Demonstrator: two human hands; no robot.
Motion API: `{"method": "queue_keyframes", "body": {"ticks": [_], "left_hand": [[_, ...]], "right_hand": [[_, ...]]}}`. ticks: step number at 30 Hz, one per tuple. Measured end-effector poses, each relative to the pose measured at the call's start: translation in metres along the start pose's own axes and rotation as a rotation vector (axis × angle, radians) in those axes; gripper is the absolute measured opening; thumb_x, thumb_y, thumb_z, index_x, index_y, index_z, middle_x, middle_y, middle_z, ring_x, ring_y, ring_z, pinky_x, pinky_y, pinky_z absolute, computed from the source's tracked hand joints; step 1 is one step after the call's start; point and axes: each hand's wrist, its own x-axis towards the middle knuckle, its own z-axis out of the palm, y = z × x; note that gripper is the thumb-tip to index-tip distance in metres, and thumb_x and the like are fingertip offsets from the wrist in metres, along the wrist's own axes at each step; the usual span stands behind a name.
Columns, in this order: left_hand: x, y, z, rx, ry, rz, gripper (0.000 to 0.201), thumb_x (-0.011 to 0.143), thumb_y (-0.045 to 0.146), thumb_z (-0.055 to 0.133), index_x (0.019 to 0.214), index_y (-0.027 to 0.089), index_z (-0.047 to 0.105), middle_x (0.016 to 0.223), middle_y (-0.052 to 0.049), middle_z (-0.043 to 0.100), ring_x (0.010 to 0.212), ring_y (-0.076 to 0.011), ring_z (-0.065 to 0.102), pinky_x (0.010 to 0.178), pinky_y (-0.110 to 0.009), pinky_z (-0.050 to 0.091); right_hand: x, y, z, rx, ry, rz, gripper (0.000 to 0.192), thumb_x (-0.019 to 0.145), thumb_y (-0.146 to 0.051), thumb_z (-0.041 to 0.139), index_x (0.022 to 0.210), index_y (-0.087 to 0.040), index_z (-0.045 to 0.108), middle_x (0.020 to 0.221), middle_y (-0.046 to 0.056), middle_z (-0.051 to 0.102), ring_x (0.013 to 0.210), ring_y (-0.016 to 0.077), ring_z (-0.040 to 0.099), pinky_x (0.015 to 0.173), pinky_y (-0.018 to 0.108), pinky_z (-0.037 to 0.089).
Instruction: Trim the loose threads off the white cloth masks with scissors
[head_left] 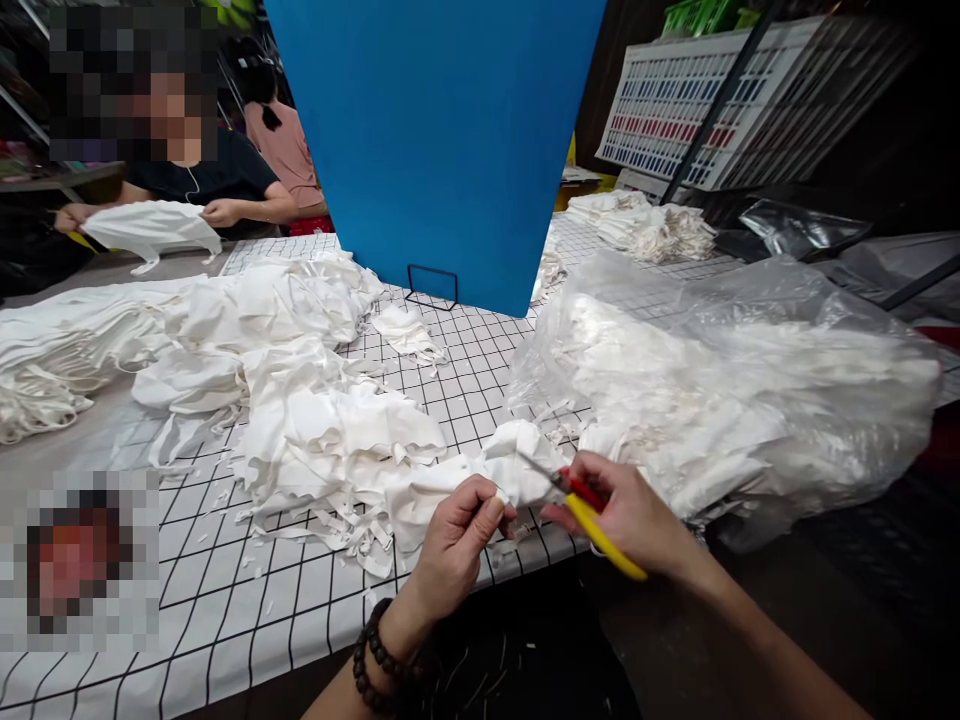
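Note:
My left hand [469, 525], with dark beads at the wrist, is closed in a pinch at the table's front edge. A small white edge of cloth shows at its fingertips, and a white garment [517, 455] lies just beyond. My right hand [626, 510] grips scissors [600, 530] with yellow and red handles. Their thin blades point up and left, over the garment and apart from my left fingers. To the left spreads a loose heap of white garments [330, 430] with thin straps.
A clear plastic bag [750, 390] stuffed with white garments fills the right side. A tall blue panel [442, 150] stands behind. At the back left a person [202, 185] stretches a white garment. Small white scraps litter the checked tablecloth [225, 610]. A white crate [697, 110] stands back right.

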Motion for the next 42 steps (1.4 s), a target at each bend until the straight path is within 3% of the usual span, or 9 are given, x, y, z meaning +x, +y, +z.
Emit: {"method": "queue_keyframes", "body": {"ticks": [5, 12, 17, 19, 24, 27, 32, 37, 42], "left_hand": [[-0.016, 0.008, 0.002, 0.194, -0.087, -0.001, 0.026, 0.095, 0.032, 0.05, 0.081, 0.016, 0.065, 0.079, -0.006, 0.06, 0.074, -0.0166, 0.056, 0.072, -0.029, 0.043], [-0.036, 0.003, 0.032, 0.455, -0.413, -0.001, 0.023, 0.095, 0.023, 0.048, 0.097, 0.018, 0.071, 0.093, -0.01, 0.072, 0.087, -0.0197, 0.064, 0.082, -0.03, 0.048], [-0.046, 0.007, 0.012, 0.667, -0.462, -0.014, 0.02, 0.089, 0.033, 0.06, 0.099, 0.021, 0.073, 0.125, -0.012, 0.065, 0.107, -0.0267, 0.064, 0.091, -0.033, 0.048], [-0.04, 0.016, -0.003, 0.746, -0.421, -0.044, 0.024, 0.09, 0.04, 0.057, 0.087, 0.022, 0.073, 0.115, -0.011, 0.069, 0.095, -0.0247, 0.068, 0.081, -0.03, 0.049], [0.008, 0.015, -0.033, 1.196, 0.073, -0.134, 0.039, 0.091, 0.049, 0.049, 0.075, 0.017, 0.065, 0.076, -0.01, 0.065, 0.07, -0.0235, 0.062, 0.064, -0.031, 0.042], [0.035, -0.001, -0.043, 1.28, 0.079, -0.26, 0.031, 0.082, 0.044, 0.06, 0.076, 0.014, 0.064, 0.072, -0.012, 0.065, 0.07, -0.026, 0.061, 0.061, -0.031, 0.04], [0.04, -0.005, -0.058, 1.184, 0.021, -0.279, 0.025, 0.081, 0.031, 0.059, 0.06, 0.017, 0.059, 0.059, -0.006, 0.062, 0.059, -0.0199, 0.058, 0.056, -0.028, 0.039], [0.011, 0.008, -0.051, 0.478, 0.368, -0.047, 0.027, 0.093, 0.039, 0.049, 0.094, 0.017, 0.065, 0.09, -0.006, 0.07, 0.086, -0.0187, 0.065, 0.079, -0.029, 0.049], [-0.025, -0.02, -0.018, -0.057, 0.591, -0.053, 0.031, 0.088, 0.042, 0.06, 0.106, 0.018, 0.065, 0.101, -0.007, 0.07, 0.099, -0.0204, 0.064, 0.089, -0.031, 0.049]], "right_hand": [[0.041, 0.017, -0.016, 0.184, 0.184, 0.118, 0.037, 0.07, -0.047, 0.075, 0.082, -0.023, 0.05, 0.082, 0.001, 0.066, 0.07, 0.0179, 0.061, 0.06, 0.028, 0.047], [0.065, 0.005, 0.017, -0.227, 0.023, 0.146, 0.024, 0.067, -0.033, 0.071, 0.072, -0.023, 0.05, 0.069, -0.002, 0.06, 0.062, 0.0163, 0.055, 0.053, 0.026, 0.038], [0.058, 0.015, 0.017, -0.189, 0.067, 0.18, 0.026, 0.073, -0.039, 0.065, 0.075, -0.023, 0.045, 0.07, -0.003, 0.058, 0.063, 0.0152, 0.054, 0.055, 0.025, 0.04], [0.052, 0.016, 0.021, -0.184, 0.049, 0.185, 0.031, 0.072, -0.043, 0.068, 0.076, -0.024, 0.044, 0.07, -0.003, 0.057, 0.062, 0.0155, 0.053, 0.054, 0.025, 0.04], [0.043, 0.007, 0.052, -0.243, 0.0, 0.156, 0.034, 0.068, -0.036, 0.074, 0.086, -0.023, 0.049, 0.074, 0.001, 0.062, 0.066, 0.019, 0.057, 0.056, 0.027, 0.036], [0.044, 0.003, 0.061, -0.237, 0.007, 0.126, 0.022, 0.07, -0.023, 0.067, 0.083, -0.022, 0.05, 0.075, 0.001, 0.063, 0.069, 0.0186, 0.058, 0.059, 0.026, 0.037], [0.057, -0.002, 0.04, -0.188, 0.119, 0.131, 0.015, 0.074, -0.023, 0.059, 0.086, -0.024, 0.049, 0.082, 0.001, 0.065, 0.072, 0.0186, 0.06, 0.061, 0.027, 0.042], [0.084, -0.008, 0.015, -0.204, 0.47, 0.087, 0.025, 0.075, -0.033, 0.062, 0.095, -0.023, 0.05, 0.092, 0.005, 0.067, 0.076, 0.0217, 0.061, 0.064, 0.031, 0.042], [0.09, -0.018, 0.014, -0.164, 0.439, 0.071, 0.027, 0.071, -0.031, 0.065, 0.093, -0.024, 0.052, 0.094, 0.004, 0.068, 0.073, 0.0199, 0.061, 0.063, 0.03, 0.044]]}}
